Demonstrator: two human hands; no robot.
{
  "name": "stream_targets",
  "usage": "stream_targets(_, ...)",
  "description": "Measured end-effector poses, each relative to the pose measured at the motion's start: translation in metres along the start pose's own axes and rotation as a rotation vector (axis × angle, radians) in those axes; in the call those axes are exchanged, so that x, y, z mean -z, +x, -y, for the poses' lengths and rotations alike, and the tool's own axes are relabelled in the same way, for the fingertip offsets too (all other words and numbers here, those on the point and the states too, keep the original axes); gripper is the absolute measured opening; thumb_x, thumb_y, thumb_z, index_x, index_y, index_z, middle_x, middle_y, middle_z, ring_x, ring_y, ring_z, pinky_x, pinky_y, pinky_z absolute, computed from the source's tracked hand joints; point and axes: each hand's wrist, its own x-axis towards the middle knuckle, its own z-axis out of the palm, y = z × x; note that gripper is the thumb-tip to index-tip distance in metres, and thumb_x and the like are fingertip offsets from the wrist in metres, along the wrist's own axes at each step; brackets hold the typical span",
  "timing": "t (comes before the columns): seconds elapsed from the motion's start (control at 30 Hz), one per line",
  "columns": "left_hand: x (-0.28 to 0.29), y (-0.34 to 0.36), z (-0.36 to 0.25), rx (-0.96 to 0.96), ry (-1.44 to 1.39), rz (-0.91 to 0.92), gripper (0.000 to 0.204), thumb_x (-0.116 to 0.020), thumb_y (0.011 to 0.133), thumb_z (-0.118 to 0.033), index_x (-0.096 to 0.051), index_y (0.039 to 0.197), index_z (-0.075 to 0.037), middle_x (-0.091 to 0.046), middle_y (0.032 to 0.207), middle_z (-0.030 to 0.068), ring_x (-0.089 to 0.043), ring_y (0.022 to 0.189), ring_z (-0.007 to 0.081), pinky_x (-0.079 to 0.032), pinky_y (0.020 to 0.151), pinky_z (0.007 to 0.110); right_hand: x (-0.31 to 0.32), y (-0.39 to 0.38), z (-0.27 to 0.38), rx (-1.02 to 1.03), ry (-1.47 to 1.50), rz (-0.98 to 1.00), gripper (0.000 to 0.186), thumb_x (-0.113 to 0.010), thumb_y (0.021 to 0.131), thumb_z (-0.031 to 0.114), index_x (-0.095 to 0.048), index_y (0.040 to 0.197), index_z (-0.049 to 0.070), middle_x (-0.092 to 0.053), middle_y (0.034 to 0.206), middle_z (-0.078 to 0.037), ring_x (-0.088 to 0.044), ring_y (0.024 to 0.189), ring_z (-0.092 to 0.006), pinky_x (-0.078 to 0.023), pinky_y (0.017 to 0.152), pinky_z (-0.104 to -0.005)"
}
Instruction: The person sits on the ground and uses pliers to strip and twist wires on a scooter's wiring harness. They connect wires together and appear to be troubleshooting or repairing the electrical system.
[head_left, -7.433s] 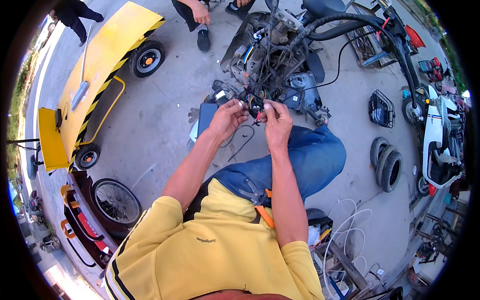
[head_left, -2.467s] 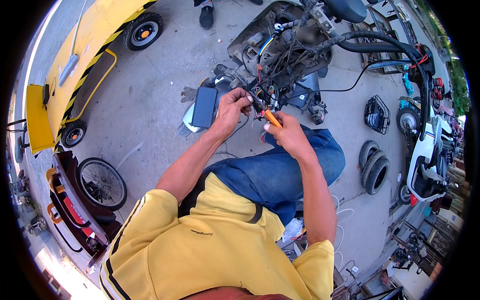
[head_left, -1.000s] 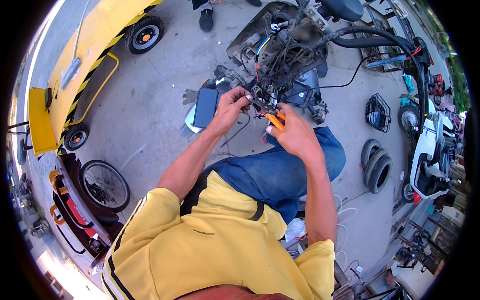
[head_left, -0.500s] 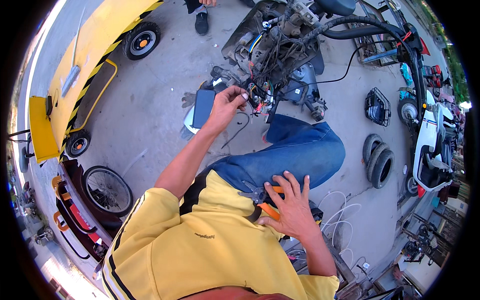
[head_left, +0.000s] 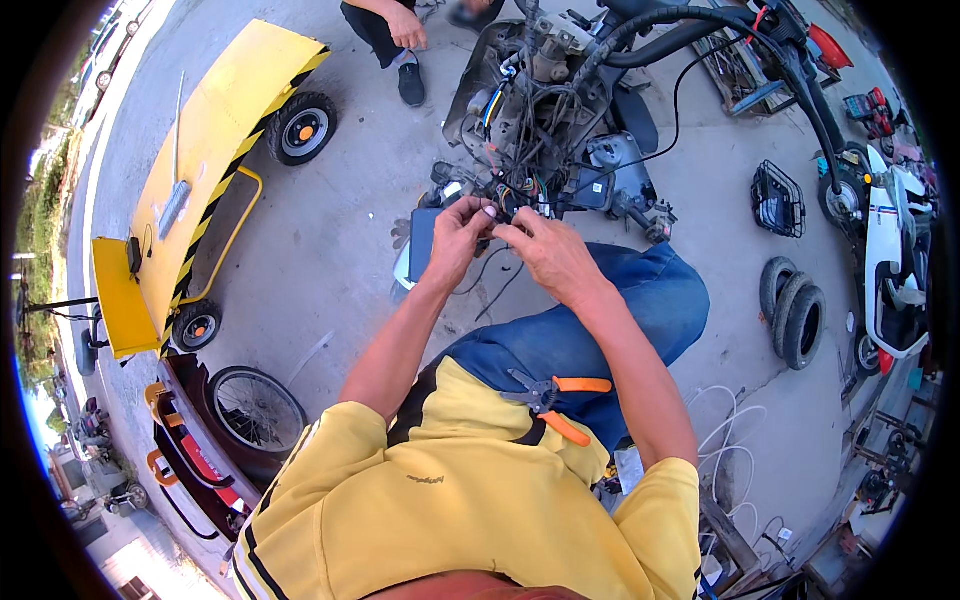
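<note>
Your left hand [head_left: 455,232] and right hand [head_left: 545,252] pinched thin, limp wires [head_left: 500,205] hanging from the stripped scooter's harness [head_left: 525,130]; such strands likely wanted fingertip grips near their ends.

A: what's lying around on that concrete floor [head_left: 330,250]? I see a yellow cart [head_left: 200,160] with black stripes and small wheels, top left.

B: yep, plus a spoked wheel [head_left: 255,410] at lower left. Right side has stacked tyres [head_left: 795,315], a black wire basket [head_left: 778,198] and a white scooter [head_left: 895,265]. Orange-handled pliers [head_left: 550,395] sit on the lap, white cable loops [head_left: 735,450] nearby.
</note>
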Motion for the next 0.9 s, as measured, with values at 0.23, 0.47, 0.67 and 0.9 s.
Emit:
stream_targets(0.23,0.000,0.000,-0.003,-0.002,-0.084,0.005,0.017,-0.066,0.101,-0.012,-0.068,0.110,0.002,-0.070,0.093,0.0048,-0.065,0.079,0.0103,-0.054,0.073,0.027,-0.025,0.004,0.005,-0.271,0.778,-0.377,0.013,-0.068,0.093,0.003,-0.073,0.105,0.006,-0.068,0.099,-0.005,-0.070,0.083,-0.0207,-0.055,0.071,-0.0342)
stream_targets(0.47,0.003,0.002,-0.004,0.017,-0.161,0.028,0.017,-0.064,0.101,-0.008,-0.065,0.115,0.002,-0.071,0.103,0.0080,-0.068,0.091,0.0151,-0.057,0.080,0.030,-0.050,0.019,0.021,-0.828,1.420,-0.423,0.013,-0.068,0.098,0.008,-0.071,0.105,-0.002,-0.074,0.088,-0.008,-0.067,0.066,-0.0116,-0.052,0.057,-0.0255)
stream_targets(0.67,0.006,0.007,0.006,0.024,-0.196,0.041,0.016,-0.064,0.102,-0.008,-0.065,0.115,0.001,-0.071,0.103,0.0090,-0.069,0.091,0.0165,-0.058,0.081,0.031,-0.056,0.031,0.022,-0.941,1.095,-0.373,0.019,-0.073,0.092,0.013,-0.074,0.100,-0.004,-0.074,0.079,-0.011,-0.069,0.063,-0.0145,-0.053,0.055,-0.0297)
stream_targets(0.9,0.006,0.010,0.002,0.019,-0.184,0.031,0.020,-0.062,0.103,-0.007,-0.065,0.120,0.003,-0.072,0.103,0.0080,-0.069,0.087,0.0144,-0.058,0.076,0.029,-0.064,0.041,0.024,-0.942,0.699,-0.427,0.022,-0.073,0.087,0.021,-0.079,0.092,0.000,-0.075,0.082,-0.021,-0.075,0.078,-0.0344,-0.057,0.076,-0.0428)
